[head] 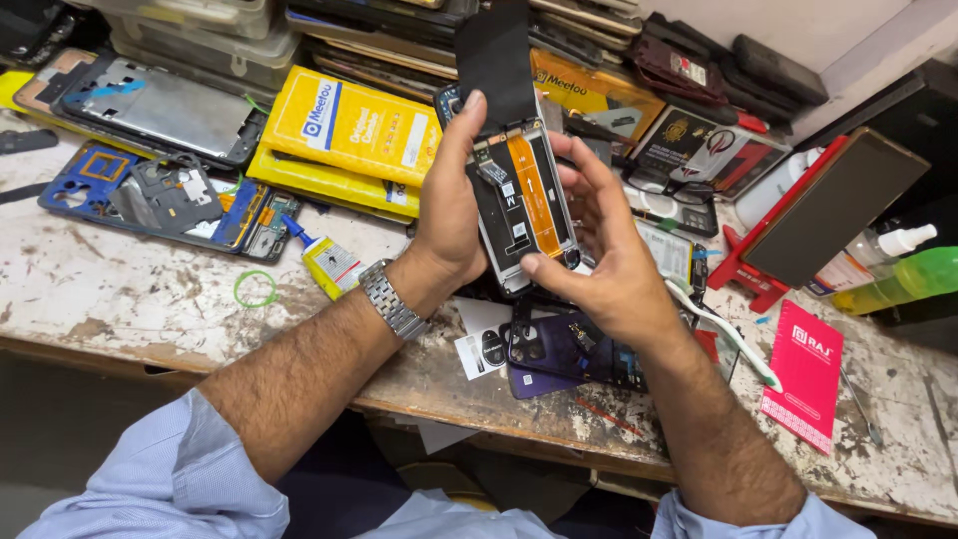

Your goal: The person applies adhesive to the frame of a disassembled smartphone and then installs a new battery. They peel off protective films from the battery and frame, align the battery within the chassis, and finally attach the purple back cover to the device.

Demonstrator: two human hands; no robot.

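Holding an opened phone frame (519,200) upright above the worn surface (110,289), left hand (449,215) curled around its left edge, right hand (609,269) pinching its lower right corner, fingers half spread. Back already off, orange flex cable (532,190) and boards lying exposed. Dark panel (494,60) sticking up from the top, seemingly not yet seated.

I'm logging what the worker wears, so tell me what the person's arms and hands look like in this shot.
Both forearms are bare and hairy, with light blue shirt sleeves pushed up near the elbows. The left hand has a silver metal link watch at the wrist. The right hand wears no glove, and no ring or band is visible on it.
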